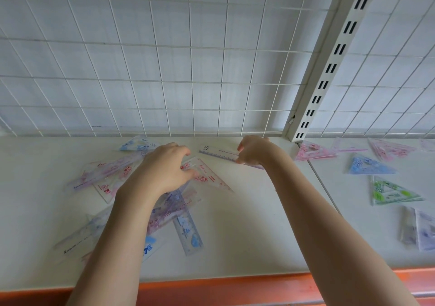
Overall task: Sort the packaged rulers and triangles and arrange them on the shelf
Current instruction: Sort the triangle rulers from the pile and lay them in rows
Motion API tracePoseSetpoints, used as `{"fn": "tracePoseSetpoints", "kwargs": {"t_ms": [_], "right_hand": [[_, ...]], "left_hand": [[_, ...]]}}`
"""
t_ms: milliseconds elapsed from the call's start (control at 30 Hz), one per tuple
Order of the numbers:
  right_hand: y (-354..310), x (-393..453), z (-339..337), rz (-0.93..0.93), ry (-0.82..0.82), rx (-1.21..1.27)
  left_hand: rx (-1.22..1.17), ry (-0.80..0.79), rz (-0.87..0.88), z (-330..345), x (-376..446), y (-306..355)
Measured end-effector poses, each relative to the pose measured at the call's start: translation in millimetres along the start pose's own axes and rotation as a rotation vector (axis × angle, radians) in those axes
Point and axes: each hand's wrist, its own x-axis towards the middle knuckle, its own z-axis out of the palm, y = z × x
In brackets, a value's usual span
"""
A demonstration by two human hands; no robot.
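A loose heap of packaged rulers and triangles lies on the white shelf (247,223) at left. My left hand (164,167) reaches over the heap and pinches the corner of a red-printed clear triangle (211,176). My right hand (254,150) grips the right end of a purple-edged straight ruler (219,154) near the back of the shelf. A blue ruler (188,230) and a blue triangle (138,144) lie in the heap. On the right shelf section sit sorted groups: pink triangles (313,151), a blue triangle (367,164), a green triangle (390,191), purple packs (419,230).
A white wire grid (164,70) backs the shelf. A slotted white upright post (329,70) divides the two sections. An orange strip (235,287) runs along the front edge. More pink triangles (390,149) lie at the far right back.
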Motion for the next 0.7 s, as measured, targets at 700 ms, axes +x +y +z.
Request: {"fn": "tracePoseSetpoints", "kwargs": {"t_ms": [700], "right_hand": [[0.4, -3.0, 0.4, 0.004, -0.018, -0.008]], "left_hand": [[0.029, -0.009, 0.032, -1.0, 0.8, 1.8]]}}
